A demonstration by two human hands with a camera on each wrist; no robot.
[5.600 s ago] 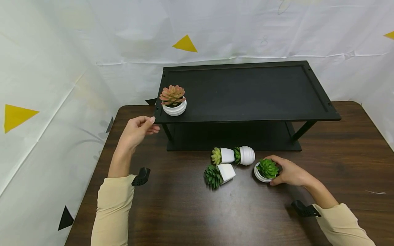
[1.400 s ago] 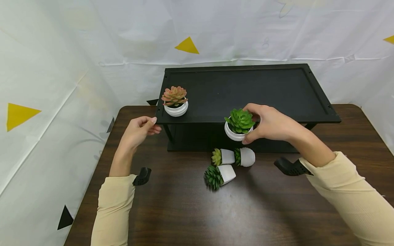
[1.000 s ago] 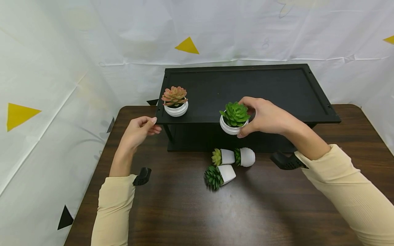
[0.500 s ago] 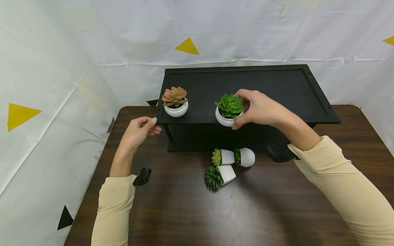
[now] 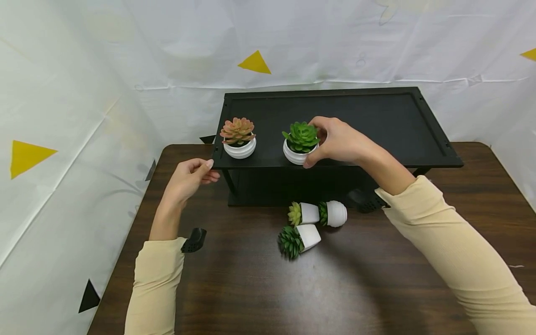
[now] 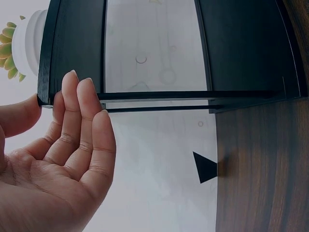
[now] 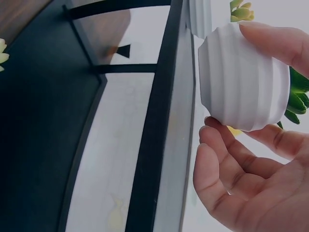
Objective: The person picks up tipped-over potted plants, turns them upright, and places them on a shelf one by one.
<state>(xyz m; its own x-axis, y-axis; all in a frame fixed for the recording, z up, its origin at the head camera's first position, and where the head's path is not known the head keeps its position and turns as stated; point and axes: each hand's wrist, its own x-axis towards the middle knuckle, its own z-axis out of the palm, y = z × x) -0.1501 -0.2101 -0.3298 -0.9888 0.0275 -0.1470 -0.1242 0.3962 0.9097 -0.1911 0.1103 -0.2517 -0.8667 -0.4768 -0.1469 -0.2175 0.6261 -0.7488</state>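
Green leaves crown the plant (image 5: pixel 301 138) that the right hand (image 5: pixel 340 142) holds, thumb and fingers about its white pot (image 5: pixel 294 153); it is upright over the shelf (image 5: pixel 381 118) top, near the front edge — whether its base touches, I can't tell. The pink plant (image 5: pixel 238 138) stands upright on the shelf, left of it. The left hand (image 5: pixel 187 180) pinches the shelf's front left corner. In front, close together on the counter (image 5: pixel 247 293), three more lie on their sides — a pale plant (image 5: pixel 295 214), a round pot (image 5: pixel 337 214) and a dark plant (image 5: pixel 291 242)
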